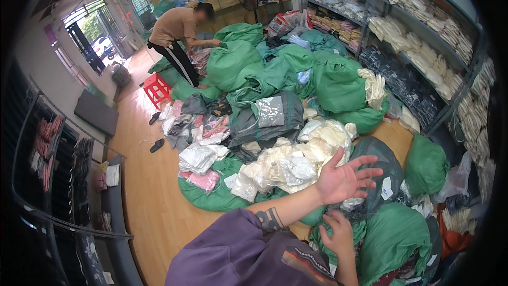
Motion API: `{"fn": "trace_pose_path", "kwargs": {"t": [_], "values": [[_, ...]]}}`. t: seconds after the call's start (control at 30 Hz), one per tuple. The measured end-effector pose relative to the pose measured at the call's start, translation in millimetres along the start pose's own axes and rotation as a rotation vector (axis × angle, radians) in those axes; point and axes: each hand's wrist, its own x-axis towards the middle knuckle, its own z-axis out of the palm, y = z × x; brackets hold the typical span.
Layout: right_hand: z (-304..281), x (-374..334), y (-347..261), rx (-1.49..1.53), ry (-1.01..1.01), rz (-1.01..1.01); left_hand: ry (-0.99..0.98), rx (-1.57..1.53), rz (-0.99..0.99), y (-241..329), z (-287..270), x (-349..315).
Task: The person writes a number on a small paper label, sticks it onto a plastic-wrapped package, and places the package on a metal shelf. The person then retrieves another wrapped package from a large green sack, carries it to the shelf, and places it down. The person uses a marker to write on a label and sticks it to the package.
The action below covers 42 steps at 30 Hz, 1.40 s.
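My left hand (349, 177) is stretched out to the right, palm showing and fingers spread, with nothing in it. It hangs over a dark bag (378, 153) and near a heap of cream garments in clear plastic packs (299, 167). Lower down, my right hand (337, 233) is held close to my body, its fingers loosely bent and apart. No object shows in it. Beside it a green sack (394, 238) bulges, open toward the bottom with dark cloth showing. White packed garments (200, 158) and a pink pack (203, 180) lie farther left.
Large green sacks (235, 63) pile up ahead, where another person (174, 32) bends over them. A red stool (157, 89) and dark slippers (157, 145) stand on the wooden floor (143, 190). Metal shelves (418, 18) with packed clothes line the right; a hanging rack (69, 222) stands left.
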Motion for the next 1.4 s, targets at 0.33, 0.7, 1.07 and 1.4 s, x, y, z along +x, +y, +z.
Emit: {"fn": "trace_pose_path", "kwargs": {"t": [0.33,0.7,1.07,1.4], "values": [[14.9,-95.0,58.4,0.034,-0.271,0.464,-0.015,-0.002,-0.035,1.3,8.5,5.5],[15.5,-108.9,53.3,0.052,-0.336,0.587,-0.040,-0.019,-0.059,-4.3,0.6,13.4],[-1.8,-89.7,54.4,0.190,0.108,0.331,0.046,0.082,-0.024,-16.2,-1.8,11.2],[34.6,-107.1,84.5,0.341,0.223,0.379,0.232,0.191,-0.020,-18.2,3.0,6.8]]}}
